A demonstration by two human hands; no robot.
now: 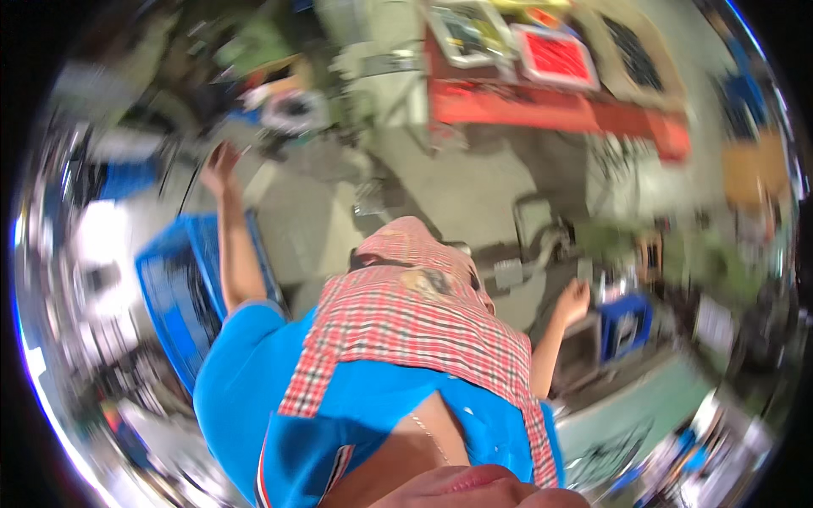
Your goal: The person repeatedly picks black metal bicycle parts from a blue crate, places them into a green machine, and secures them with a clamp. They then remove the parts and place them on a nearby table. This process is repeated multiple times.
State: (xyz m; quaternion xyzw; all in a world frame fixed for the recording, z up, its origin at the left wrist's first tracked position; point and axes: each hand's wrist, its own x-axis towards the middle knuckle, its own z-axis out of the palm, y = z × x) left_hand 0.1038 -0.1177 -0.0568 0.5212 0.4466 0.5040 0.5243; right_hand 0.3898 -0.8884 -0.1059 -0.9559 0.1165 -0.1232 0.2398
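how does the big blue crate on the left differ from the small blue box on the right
Size: the blue crate looks much larger in the picture than the small blue box.
Place: the crate lies along the left forearm, while the box sits beside the right hand.
Shape: the crate looks long, the box compact.
Both are blue; blur hides their finer details.

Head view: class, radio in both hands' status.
Left hand beyond blue plastic crate; right hand near blue rectangular box. Both grips blurred. Left forearm partly hides crate.
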